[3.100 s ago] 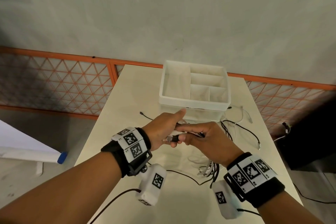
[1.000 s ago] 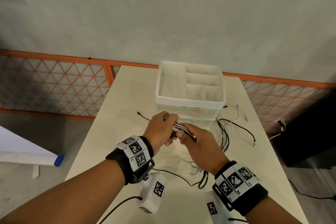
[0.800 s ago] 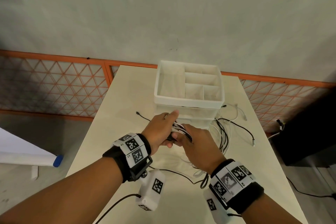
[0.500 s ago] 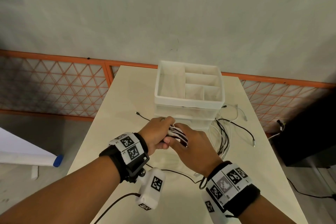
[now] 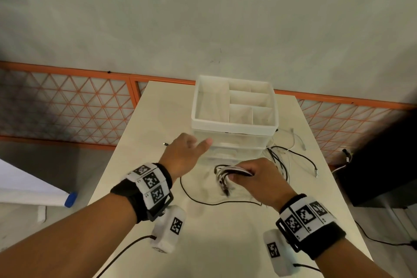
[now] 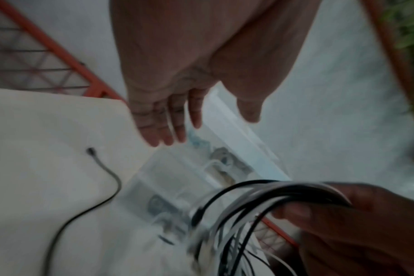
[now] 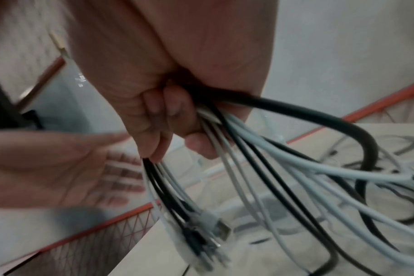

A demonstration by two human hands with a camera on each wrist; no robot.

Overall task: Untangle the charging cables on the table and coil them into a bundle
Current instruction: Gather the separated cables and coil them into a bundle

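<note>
Fingers (image 7: pixel 175 119) of the right hand (image 5: pixel 261 178): curled tight round a gathered bundle of black and white charging cables (image 5: pixel 228 171), held just above the middle of the surface (image 5: pixel 140 142).

Fingers (image 6: pixel 163 123) of the left hand (image 5: pixel 182 153): straight, spread, holding nothing, poised above the surface beside the near-left corner of the drawer organiser (image 5: pixel 234 117).

Bundle: plug ends (image 7: pixel 208 235) hang down out of the fist; long axis runs roughly left to right across the fist; the remaining lengths (image 5: pixel 291 160) trail loose toward the right edge of the surface.

Loose item: single black cable tip (image 6: pixel 91 150) lying free on the surface near the left edge, just beyond the left fingers; its run curves back toward the near edge. Left hand is nearer; judged the likely next pick-up.
</note>
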